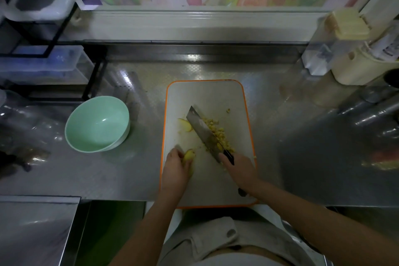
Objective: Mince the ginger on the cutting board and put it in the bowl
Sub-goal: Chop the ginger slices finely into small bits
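Two hands work on the cutting board [216,93]; right hand [238,170] grips the cleaver [205,131] beside chopped ginger [218,131]; left hand [176,164] curls round an uncut ginger piece [189,156]; mincing seems midway; bowl [97,124] empty, left of the board; next, probably slice that piece.

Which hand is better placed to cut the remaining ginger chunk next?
Likely the right hand: it grips the cleaver, blade beside the minced ginger. The left hand holds the ginger chunk on the cutting board.
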Demonstrator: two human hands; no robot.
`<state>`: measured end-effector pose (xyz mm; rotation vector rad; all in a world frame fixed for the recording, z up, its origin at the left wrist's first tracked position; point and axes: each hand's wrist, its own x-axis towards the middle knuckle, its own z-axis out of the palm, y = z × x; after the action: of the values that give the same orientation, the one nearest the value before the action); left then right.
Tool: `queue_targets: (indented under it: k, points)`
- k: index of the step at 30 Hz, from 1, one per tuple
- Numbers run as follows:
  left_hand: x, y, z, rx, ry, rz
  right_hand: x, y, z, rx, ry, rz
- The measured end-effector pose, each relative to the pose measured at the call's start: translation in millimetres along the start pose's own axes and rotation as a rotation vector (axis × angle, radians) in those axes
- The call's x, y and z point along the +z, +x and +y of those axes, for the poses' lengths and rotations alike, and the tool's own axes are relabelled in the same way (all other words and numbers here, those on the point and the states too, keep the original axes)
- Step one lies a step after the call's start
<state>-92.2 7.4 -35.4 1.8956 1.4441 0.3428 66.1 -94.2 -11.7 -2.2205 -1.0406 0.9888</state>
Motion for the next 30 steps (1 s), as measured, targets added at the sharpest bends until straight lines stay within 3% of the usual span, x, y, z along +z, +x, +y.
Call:
queue_targets:
  k: [6,9,13,16,19,30]
  points:
    - [-6.0,18.3,7.4,-0.006,0.072,0.047,-2.7,-0.5,-6.1,-0.002,0.037,-0.006]
    - [-13.2,39.1,17.9,0.084,0.062,0.065,-2.7,-0.8,-7.8,-0.003,0.033,-0.001]
    - [-15.4,76.9,28.9,0.193,0.293,-0.008,-1.4,-1.3,-8.6,0.000,0.043,-0.007]
    - [-10.9,94.7,33.0,0.202,0.454,-0.133,-1.5,-0.7,-8.8,0.013,0.053,-0.015]
    - [-4.7,102.2,31.2,0.215,0.563,-0.155,-1.8,-0.6,-9.9,0.023,0.053,-0.020]
    - [-9.3,98.9,35.2,0.067,0.517,-0.174,-2.9,6.0,-13.4,0.047,0.071,-0.060]
